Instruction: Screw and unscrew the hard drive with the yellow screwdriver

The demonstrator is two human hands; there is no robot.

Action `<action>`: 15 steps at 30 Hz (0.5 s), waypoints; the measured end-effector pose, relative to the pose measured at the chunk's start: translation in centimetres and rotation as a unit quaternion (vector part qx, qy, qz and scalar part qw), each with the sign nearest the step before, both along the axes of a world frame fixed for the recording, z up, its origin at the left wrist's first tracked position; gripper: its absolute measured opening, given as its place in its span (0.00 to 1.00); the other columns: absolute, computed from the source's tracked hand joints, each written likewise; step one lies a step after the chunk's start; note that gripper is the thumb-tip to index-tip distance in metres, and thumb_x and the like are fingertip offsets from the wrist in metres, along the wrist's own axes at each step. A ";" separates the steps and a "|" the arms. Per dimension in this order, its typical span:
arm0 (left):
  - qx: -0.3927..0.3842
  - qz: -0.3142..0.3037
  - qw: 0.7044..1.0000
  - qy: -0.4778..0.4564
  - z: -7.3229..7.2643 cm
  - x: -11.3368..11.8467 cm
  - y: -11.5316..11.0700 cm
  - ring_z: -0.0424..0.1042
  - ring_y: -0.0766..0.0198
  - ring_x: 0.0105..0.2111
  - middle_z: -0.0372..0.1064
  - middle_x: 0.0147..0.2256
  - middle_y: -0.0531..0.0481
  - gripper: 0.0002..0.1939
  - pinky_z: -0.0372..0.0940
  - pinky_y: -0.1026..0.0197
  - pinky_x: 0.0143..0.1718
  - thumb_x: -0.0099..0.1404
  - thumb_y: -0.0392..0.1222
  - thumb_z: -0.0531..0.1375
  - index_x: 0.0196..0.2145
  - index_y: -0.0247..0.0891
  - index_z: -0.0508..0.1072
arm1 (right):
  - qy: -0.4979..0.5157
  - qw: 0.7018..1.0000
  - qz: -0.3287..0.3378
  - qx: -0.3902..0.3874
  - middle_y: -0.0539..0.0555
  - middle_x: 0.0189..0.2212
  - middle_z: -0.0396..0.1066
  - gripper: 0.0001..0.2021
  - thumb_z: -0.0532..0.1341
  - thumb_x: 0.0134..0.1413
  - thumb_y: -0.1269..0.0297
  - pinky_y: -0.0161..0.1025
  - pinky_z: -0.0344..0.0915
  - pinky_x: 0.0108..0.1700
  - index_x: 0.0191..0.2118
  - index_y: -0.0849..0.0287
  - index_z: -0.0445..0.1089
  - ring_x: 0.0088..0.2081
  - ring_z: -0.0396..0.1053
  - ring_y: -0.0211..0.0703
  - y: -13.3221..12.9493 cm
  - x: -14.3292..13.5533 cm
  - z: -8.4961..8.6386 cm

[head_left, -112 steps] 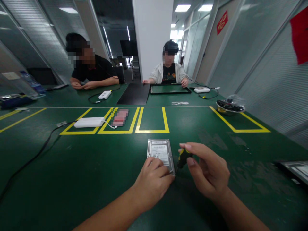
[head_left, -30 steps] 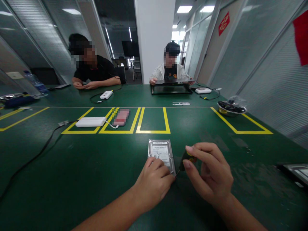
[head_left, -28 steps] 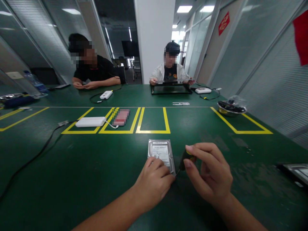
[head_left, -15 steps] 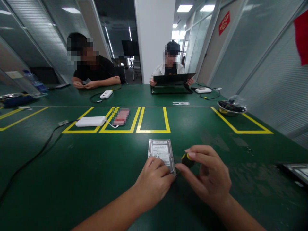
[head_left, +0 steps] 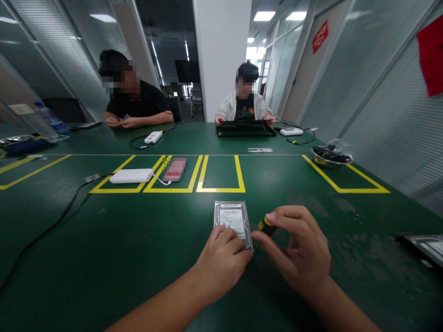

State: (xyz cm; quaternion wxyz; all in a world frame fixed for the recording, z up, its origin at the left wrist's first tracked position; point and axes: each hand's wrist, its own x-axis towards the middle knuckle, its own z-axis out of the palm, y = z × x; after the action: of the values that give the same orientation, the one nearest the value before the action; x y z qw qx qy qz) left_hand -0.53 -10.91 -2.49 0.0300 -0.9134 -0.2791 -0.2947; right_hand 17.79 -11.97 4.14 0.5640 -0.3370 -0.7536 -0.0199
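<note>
A silver hard drive (head_left: 232, 220) with a white label lies on the green table in front of me. My left hand (head_left: 226, 258) is closed over its near end, fingers curled on the top and right edge, hiding that part. To the right, my right hand (head_left: 301, 249) pinches the black and yellow handle of a small screwdriver (head_left: 266, 226) between thumb and fingers. Its thin shaft slants down to the drive's near right corner beside my left fingertips; whether the tip touches a screw cannot be made out.
Beyond are yellow tape outlines, a white power bank (head_left: 131, 175) cabled to a pinkish phone (head_left: 175, 169), and a metal bowl (head_left: 332, 159) of dark items. A second drive (head_left: 427, 246) lies far right. Two people sit opposite, one holding a black flat panel (head_left: 246, 129).
The screwdriver handle has turned and shifted slightly left in my right hand. My left hand and the drive stay put. Across the table, a person's raised black panel has been lowered.
</note>
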 end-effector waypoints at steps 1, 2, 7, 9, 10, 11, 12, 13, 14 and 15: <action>0.000 -0.002 1.000 0.000 0.0 0.0 0.0 0.64 0.57 0.36 0.72 0.30 0.50 0.06 0.54 0.53 0.39 0.68 0.37 0.58 0.36 0.40 0.75 | -0.001 1.000 0.000 0.002 0.55 0.38 0.68 0.20 0.67 0.50 0.77 0.39 0.71 0.36 0.49 0.59 0.68 0.39 0.69 0.42 0.0 0.0 0.0; 0.000 -0.003 1.000 0.000 0.0 -0.1 0.0 0.64 0.57 0.36 0.72 0.30 0.50 0.06 0.54 0.53 0.38 0.68 0.37 0.58 0.37 0.40 0.75 | -0.003 1.000 0.002 0.002 0.56 0.39 0.69 0.20 0.66 0.50 0.78 0.39 0.71 0.37 0.50 0.60 0.68 0.39 0.69 0.42 0.0 0.0 -0.1; -0.002 -0.001 1.000 0.005 0.0 0.0 0.0 0.63 0.57 0.35 0.71 0.29 0.50 0.04 0.53 0.53 0.38 0.67 0.37 0.59 0.33 0.39 0.74 | -0.017 1.000 0.024 -0.005 0.60 0.44 0.69 0.23 0.65 0.51 0.78 0.41 0.71 0.40 0.53 0.63 0.66 0.43 0.69 0.44 -0.1 0.1 -0.7; 0.003 0.000 1.000 0.001 0.0 0.0 0.0 0.64 0.57 0.35 0.71 0.30 0.51 0.04 0.53 0.53 0.38 0.67 0.37 0.59 0.33 0.38 0.73 | -0.022 1.000 0.017 0.009 0.59 0.43 0.68 0.24 0.68 0.49 0.76 0.41 0.70 0.40 0.53 0.62 0.66 0.43 0.68 0.44 -0.1 0.2 -1.0; 0.003 -0.001 1.000 0.001 0.0 0.0 0.0 0.64 0.57 0.36 0.71 0.30 0.51 0.04 0.53 0.53 0.38 0.67 0.37 0.59 0.33 0.38 0.73 | -0.023 1.000 0.011 0.018 0.58 0.42 0.68 0.25 0.69 0.48 0.75 0.40 0.70 0.39 0.53 0.62 0.66 0.42 0.68 0.43 -0.1 0.2 -1.0; 0.001 -0.001 1.000 0.003 0.0 0.0 0.0 0.64 0.57 0.36 0.71 0.31 0.51 0.03 0.53 0.53 0.38 0.66 0.37 0.59 0.33 0.39 0.73 | -0.023 0.999 0.005 0.024 0.57 0.40 0.67 0.24 0.69 0.47 0.75 0.39 0.70 0.38 0.52 0.62 0.66 0.41 0.68 0.43 -0.2 0.2 -1.0; -0.002 -0.001 1.000 0.006 0.0 0.0 0.0 0.64 0.57 0.36 0.72 0.31 0.51 0.03 0.53 0.53 0.38 0.66 0.37 0.60 0.34 0.39 0.73 | -0.020 1.000 0.004 0.024 0.56 0.40 0.67 0.24 0.68 0.48 0.76 0.39 0.70 0.37 0.52 0.62 0.66 0.40 0.68 0.42 -0.2 0.2 -1.0; -0.006 -0.001 1.000 0.011 0.0 0.0 0.0 0.64 0.57 0.36 0.72 0.31 0.51 0.02 0.53 0.52 0.38 0.66 0.37 0.60 0.34 0.39 0.73 | -0.017 1.000 0.005 0.019 0.56 0.40 0.68 0.23 0.67 0.49 0.77 0.39 0.70 0.37 0.52 0.62 0.66 0.40 0.68 0.42 -0.2 0.2 -1.0; -0.009 -0.001 1.000 0.015 0.0 0.0 0.0 0.64 0.57 0.36 0.72 0.31 0.51 0.02 0.53 0.52 0.38 0.66 0.38 0.60 0.34 0.39 0.73 | -0.014 1.000 0.009 0.013 0.57 0.40 0.68 0.23 0.65 0.50 0.78 0.40 0.70 0.37 0.53 0.61 0.66 0.40 0.68 0.43 -0.2 0.2 -1.0; -0.009 0.000 1.000 0.017 0.1 -0.1 0.0 0.63 0.57 0.36 0.71 0.30 0.52 0.02 0.53 0.52 0.38 0.66 0.38 0.60 0.34 0.40 0.73 | -0.014 1.000 0.016 0.005 0.58 0.41 0.69 0.23 0.63 0.51 0.78 0.42 0.70 0.38 0.54 0.61 0.66 0.41 0.69 0.44 -0.2 0.2 -0.9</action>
State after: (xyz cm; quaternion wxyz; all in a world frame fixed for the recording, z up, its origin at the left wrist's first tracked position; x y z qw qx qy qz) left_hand -0.59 -10.93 -2.43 0.0261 -0.9183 -0.2818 -0.2769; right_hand 17.97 -12.18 3.22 0.5556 -0.3221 -0.7663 -0.0192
